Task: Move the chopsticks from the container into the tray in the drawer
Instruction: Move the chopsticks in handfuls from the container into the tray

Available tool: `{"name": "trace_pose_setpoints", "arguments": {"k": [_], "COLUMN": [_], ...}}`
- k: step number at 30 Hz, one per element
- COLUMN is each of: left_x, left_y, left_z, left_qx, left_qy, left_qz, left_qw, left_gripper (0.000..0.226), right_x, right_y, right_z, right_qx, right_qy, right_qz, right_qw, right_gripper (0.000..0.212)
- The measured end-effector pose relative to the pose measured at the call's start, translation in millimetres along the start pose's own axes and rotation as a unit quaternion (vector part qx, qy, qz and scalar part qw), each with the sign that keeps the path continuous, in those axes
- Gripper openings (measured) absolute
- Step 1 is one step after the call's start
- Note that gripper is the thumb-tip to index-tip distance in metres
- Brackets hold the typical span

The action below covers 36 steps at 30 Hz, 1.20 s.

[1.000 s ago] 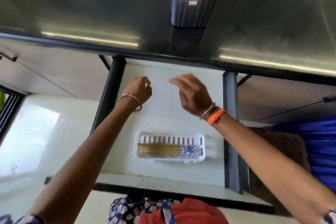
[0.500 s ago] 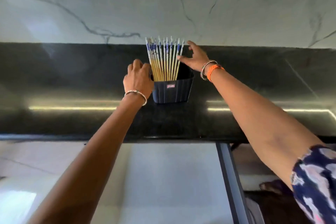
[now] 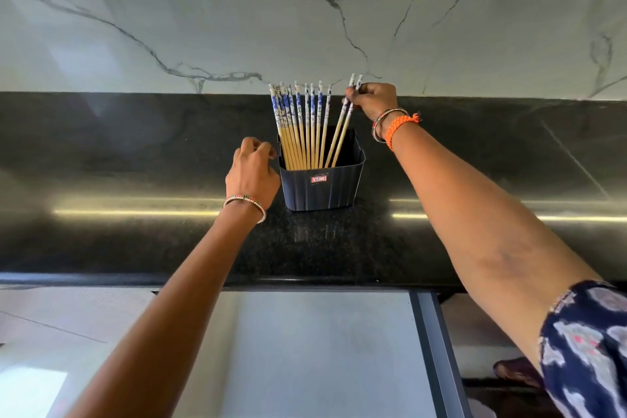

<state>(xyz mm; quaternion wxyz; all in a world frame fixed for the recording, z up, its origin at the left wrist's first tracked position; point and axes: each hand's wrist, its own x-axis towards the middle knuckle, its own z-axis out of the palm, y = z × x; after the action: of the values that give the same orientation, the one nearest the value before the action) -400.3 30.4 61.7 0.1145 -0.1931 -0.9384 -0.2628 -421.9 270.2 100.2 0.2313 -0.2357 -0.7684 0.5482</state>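
A dark ribbed container [image 3: 321,187] stands on the black counter and holds several chopsticks [image 3: 298,125] with blue-and-white tops, upright. My right hand [image 3: 373,99] pinches the tops of two chopsticks [image 3: 342,132], tilted to the right with their lower ends still inside the container. My left hand [image 3: 252,170] rests against the container's left side, fingers curled at its rim. The tray is out of view; only the back part of the open drawer [image 3: 305,349] shows below the counter.
The black counter [image 3: 135,163] runs the full width, backed by a white marbled wall [image 3: 203,10]. The drawer's dark right rail [image 3: 437,349] runs down the lower right. A brown object [image 3: 515,372] lies at the lower right.
The view rose from the drawer to the counter. My right hand reached the chopstick tops, closed on two and pulled them to the right, apart from the bundle. My left hand stays beside the container.
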Motion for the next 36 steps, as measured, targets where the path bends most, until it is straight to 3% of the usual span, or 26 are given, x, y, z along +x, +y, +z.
{"name": "trace_pose_setpoints", "arguments": {"k": [4,7,10,12,15,17,19,20,21,22,23,25,26,27,29,30,33,34,36], "left_x": [-17.4,-38.6,-57.8,-71.7,-97.1,-126.9,-163.0,-184.4,-205.2,-226.5,-247.5,-280.4,-295.4,-308.2,-330.1,-339.8,-363.6,-370.6,-383.9], "left_y": [24.1,48.5,72.6,83.6,80.3,63.8,38.0,22.3,7.3,-7.4,-22.5,-48.5,-60.3,-70.3,-87.7,-96.2,-120.6,-126.3,-134.2], "left_z": [-17.0,-31.5,-46.9,-56.6,-62.9,-64.9,-60.2,-55.4,-50.6,-47.2,-43.4,-37.5,-36.1,-35.5,-31.1,-27.6,-15.3,-12.7,-8.6], "left_qx": [-0.091,-0.126,-0.104,-0.062,0.011,-0.043,-0.074,-0.053,-0.025,-0.003,0.004,-0.041,-0.063,-0.069,-0.062,-0.052,-0.054,-0.057,-0.062], "left_qy": [0.016,0.013,-0.005,-0.024,-0.118,-0.243,-0.322,-0.353,-0.388,-0.432,-0.480,-0.574,-0.604,-0.626,-0.647,-0.626,-0.415,-0.363,-0.362], "left_qz": [0.019,0.052,0.114,0.159,0.176,0.120,0.071,0.058,0.051,0.040,0.023,-0.033,-0.056,-0.070,-0.081,-0.080,-0.132,-0.167,-0.233], "left_qw": [0.996,0.991,0.988,0.985,0.977,0.962,0.941,0.932,0.920,0.901,0.877,0.817,0.793,0.774,0.756,0.774,0.899,0.915,0.900], "left_gripper": [0.032,0.048,0.058,0.054,0.035,0.025,0.025,0.023,0.022,0.023,0.024,0.032,0.036,0.037,0.032,0.027,0.021,0.022,0.030], "right_x": [-20.1,-50.4,-92.8,-130.9,-196.2,-238.5,-281.3,-307.2,-333.7,-363.0,-392.9,-441.4,-461.0,-476.5,-496.0,-502.1,-513.1,-515.1,-519.9], "right_y": [-14.2,-28.9,-42.6,-42.6,-24.3,-0.8,30.9,49.9,69.9,89.1,103.3,121.5,132.2,142.8,159.3,166.3,184.7,189.8,195.6], "right_z": [-34.6,-67.8,-96.5,-104.3,-95.2,-82.3,-70.9,-64.1,-58.7,-53.9,-49.1,-37.7,-31.2,-25.5,-16.7,-13.2,-5.4,-4.6,-4.5], "right_qx": [0.089,0.179,0.289,0.368,0.448,0.459,0.354,0.197,-0.019,-0.210,-0.323,-0.367,-0.349,-0.328,-0.296,-0.293,-0.319,-0.326,-0.346], "right_qy": [0.091,0.138,0.175,0.179,0.154,0.153,0.168,0.171,0.163,0.126,0.062,-0.146,-0.246,-0.319,-0.380,-0.391,-0.412,-0.417,-0.414], "right_qz": [-0.014,-0.018,-0.021,0.001,0.057,0.125,0.174,0.172,0.146,0.072,-0.025,-0.166,-0.190,-0.193,-0.167,-0.145,-0.089,-0.074,-0.069], "right_qw": [0.992,0.974,0.941,0.912,0.879,0.866,0.904,0.950,0.975,0.967,0.944,0.904,0.884,0.868,0.860,0.861,0.849,0.845,0.839], "right_gripper": [0.018,0.016,0.025,0.024,0.021,0.018,0.009,0.010,0.030,0.048,0.056,0.049,0.044,0.042,0.039,0.040,0.042,0.044,0.050]}}
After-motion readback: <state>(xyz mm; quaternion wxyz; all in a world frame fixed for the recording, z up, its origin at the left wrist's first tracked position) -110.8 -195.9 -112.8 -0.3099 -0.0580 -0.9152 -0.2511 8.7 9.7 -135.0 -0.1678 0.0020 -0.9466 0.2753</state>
